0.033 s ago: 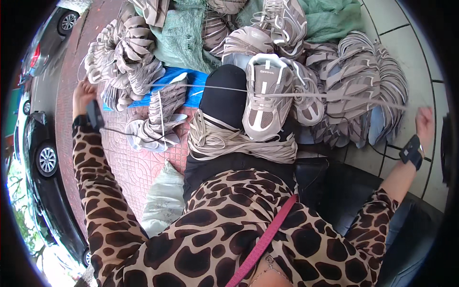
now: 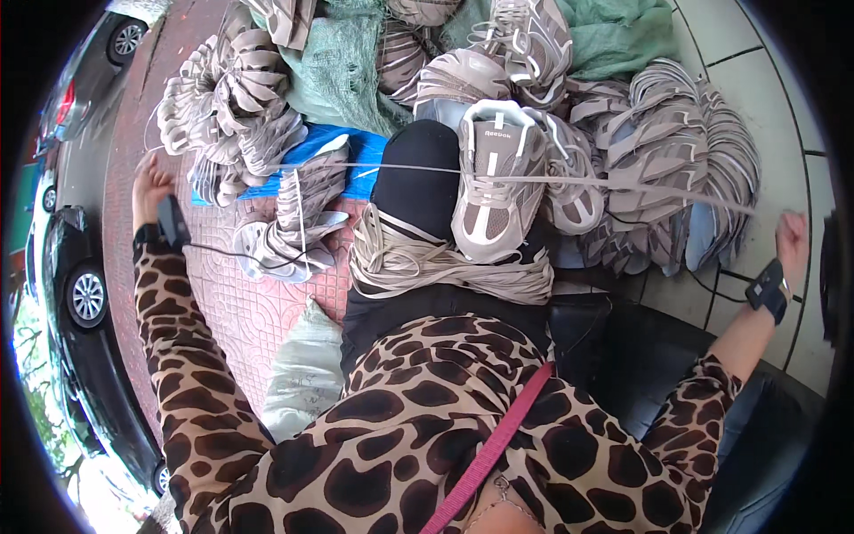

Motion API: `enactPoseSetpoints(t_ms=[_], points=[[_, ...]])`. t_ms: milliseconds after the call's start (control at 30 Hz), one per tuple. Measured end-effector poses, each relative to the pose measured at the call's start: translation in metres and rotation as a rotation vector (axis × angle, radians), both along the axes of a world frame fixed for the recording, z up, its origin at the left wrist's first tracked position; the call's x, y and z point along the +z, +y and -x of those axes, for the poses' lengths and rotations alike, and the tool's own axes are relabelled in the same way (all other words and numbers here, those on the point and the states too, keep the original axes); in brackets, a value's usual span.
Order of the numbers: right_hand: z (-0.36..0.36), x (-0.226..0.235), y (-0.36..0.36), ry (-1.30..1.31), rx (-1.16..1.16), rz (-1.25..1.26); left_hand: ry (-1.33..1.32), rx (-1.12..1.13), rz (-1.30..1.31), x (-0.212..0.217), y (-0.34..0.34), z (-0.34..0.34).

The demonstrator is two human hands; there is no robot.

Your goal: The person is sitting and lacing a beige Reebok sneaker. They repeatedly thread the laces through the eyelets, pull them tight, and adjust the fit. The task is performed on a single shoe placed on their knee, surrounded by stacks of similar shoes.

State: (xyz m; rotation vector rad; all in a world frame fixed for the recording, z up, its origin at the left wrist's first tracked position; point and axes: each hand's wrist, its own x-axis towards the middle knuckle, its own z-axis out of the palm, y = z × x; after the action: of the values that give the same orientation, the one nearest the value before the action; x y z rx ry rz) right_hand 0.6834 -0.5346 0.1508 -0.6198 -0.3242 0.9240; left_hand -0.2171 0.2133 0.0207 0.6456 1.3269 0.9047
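Note:
A beige-and-brown sneaker (image 2: 502,182) rests on my lap, toe toward me, with a pale shoelace (image 2: 556,180) threaded through its lower eyelets. Both lace ends stretch out sideways, nearly straight. My left hand (image 2: 153,185), far out to the left, is closed with the fingers pinched at that side's lace; the lace's very end is hard to see. Far to the right, my right hand (image 2: 790,238) is a closed fist in line with the other end. A thick bundle of loose beige laces (image 2: 445,271) lies across my thighs.
Strung bunches of shoe uppers lie at left (image 2: 227,98) and right (image 2: 663,160), with another small bunch (image 2: 307,209) on pink paving. A second sneaker (image 2: 569,169) sits beside the first. Green mesh sacking (image 2: 334,76), a blue sheet (image 2: 356,151) and parked cars (image 2: 80,294) are around.
Both hands have moved slightly; the right has dropped a little toward me, and the left has shifted slightly outward. The lace stays stretched and the sneaker has barely moved.

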Motion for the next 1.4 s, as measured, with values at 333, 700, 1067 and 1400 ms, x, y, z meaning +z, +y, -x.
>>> enactPoseSetpoints(t_ms=[333, 700, 1067, 1400], points=[[0.213, -0.037, 0.157, -0.757, -0.297, 0.799, -0.085, -0.29, -0.064, -0.052, -0.06, -0.003], [0.385, -0.149, 0.259, -0.999, 0.376, 0.797, -0.256, -0.993, -0.049, -0.065, -0.25, -0.287], [0.406, -0.155, 0.256, -0.898, 0.071, 0.779, 0.751, -1.268, -0.849, -0.061, -0.308, -0.309], [0.402, -0.18, 0.265, -0.924, 0.322, 0.776, 0.828, -1.118, -0.928, -0.063, -0.316, -0.31]])
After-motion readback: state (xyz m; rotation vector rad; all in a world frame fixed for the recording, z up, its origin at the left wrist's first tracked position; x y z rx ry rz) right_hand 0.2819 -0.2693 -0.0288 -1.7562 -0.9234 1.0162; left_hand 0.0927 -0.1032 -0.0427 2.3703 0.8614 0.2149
